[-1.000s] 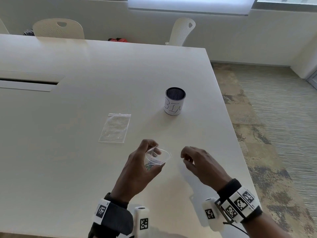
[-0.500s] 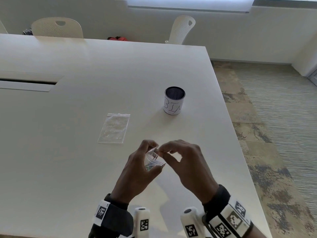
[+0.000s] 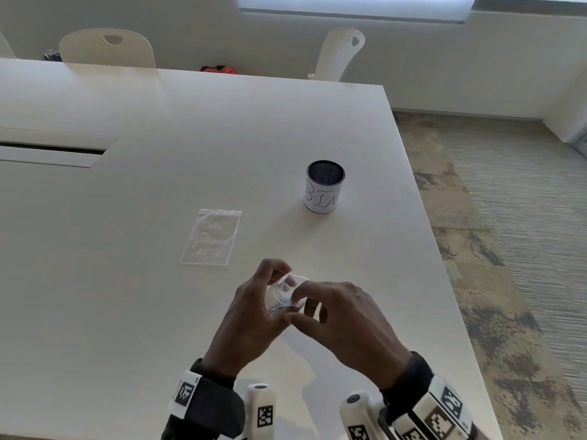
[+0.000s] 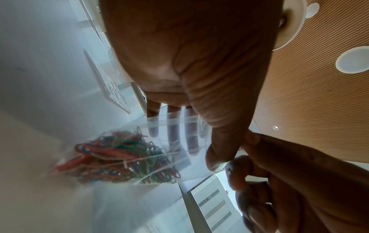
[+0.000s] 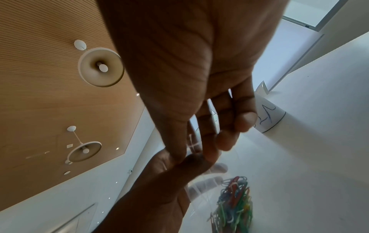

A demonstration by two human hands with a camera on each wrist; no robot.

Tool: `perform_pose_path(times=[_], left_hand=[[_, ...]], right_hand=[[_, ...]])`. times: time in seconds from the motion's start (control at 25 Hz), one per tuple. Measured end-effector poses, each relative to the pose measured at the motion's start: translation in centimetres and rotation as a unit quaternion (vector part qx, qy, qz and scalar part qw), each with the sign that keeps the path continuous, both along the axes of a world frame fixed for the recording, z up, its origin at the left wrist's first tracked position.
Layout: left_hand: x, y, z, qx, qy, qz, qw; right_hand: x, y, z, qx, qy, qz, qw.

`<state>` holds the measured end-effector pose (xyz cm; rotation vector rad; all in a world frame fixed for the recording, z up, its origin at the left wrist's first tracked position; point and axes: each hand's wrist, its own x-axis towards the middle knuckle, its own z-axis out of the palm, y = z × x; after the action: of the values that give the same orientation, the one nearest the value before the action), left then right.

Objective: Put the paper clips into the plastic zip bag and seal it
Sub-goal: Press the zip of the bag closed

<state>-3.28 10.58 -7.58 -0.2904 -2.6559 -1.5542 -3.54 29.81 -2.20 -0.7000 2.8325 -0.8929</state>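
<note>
Near the front edge of the big white table (image 3: 133,312), toward its right side, the left hand (image 3: 251,315) holds a small clear plastic zip bag (image 3: 282,296) up off the top. Its fingers and thumb curl round the bag's upper part. At the bottom of the bag sits a bunch of thin bent-wire paper clips in red, green and blue (image 4: 123,156). So the clips look to be inside already.

The right hand (image 3: 343,322) has its thumb and first finger together at the top edge of the bag, right against the left thumb. It looks like a pinch on the zip strip, though the strip itself is hard to see there.

The step in hand seems to be closing the bag. To do it well, hold the bag upright so the clips stay low and away from the strip. Line up the two sides of the strip first. Then press at one end and slide the pinch along to the other end. A clip caught in the strip would stop it from shutting.

A second flat clear plastic bag (image 3: 211,238) lies further back, toward the middle of the table. A round black mesh cup with a white paper label (image 3: 324,187) stands nearer the right edge.
</note>
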Motion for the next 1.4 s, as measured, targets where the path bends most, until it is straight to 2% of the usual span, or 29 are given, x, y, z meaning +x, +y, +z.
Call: perform_pose_path(times=[0.12,0.32,0.56,0.76,0.88,1.0,1.08,1.2,1.28,1.4], left_hand=[[-0.1,-0.3,0.2,-0.016,-0.024,-0.024,0.999],[0.0,-2.3,1.5,-0.09,-0.038,-0.13,0.987],[-1.0,-3.9,3.0,-0.184,-0.019,-0.119,0.975],[-2.5,-5.4,3.7,-0.275,0.074,-0.098,0.954],[-2.7,-6.1,5.0,-0.293,0.149,-0.109,0.938],[-2.2,-5.0,6.5,-0.268,0.175,-0.13,0.939],[-1.8,-4.4,6.8,-0.236,0.16,-0.13,0.95],[-1.1,-3.6,6.4,-0.129,0.118,-0.102,0.979],[-0.7,-3.1,5.8,-0.045,0.092,-0.053,0.993],[-0.5,-2.8,4.3,0.04,0.0,-0.019,0.999]], right_hand=[[-0.4,-0.5,-0.3,-0.012,0.01,-0.033,0.999],[-0.6,-0.7,-0.4,0.003,0.018,-0.027,0.999],[-0.7,-0.5,-0.2,-0.017,0.019,0.0,1.0],[-1.0,0.5,1.1,0.008,0.067,0.055,0.996],[-1.6,2.0,2.0,0.06,0.111,0.037,0.991],[-1.7,3.1,2.9,0.073,0.126,0.005,0.989],[-1.5,3.5,3.0,0.029,0.096,0.006,0.995],[-1.5,4.0,2.8,-0.071,0.042,-0.003,0.997],[-1.8,4.4,2.5,-0.119,0.015,-0.014,0.993],[-2.3,4.3,1.2,-0.178,-0.038,-0.018,0.983]])
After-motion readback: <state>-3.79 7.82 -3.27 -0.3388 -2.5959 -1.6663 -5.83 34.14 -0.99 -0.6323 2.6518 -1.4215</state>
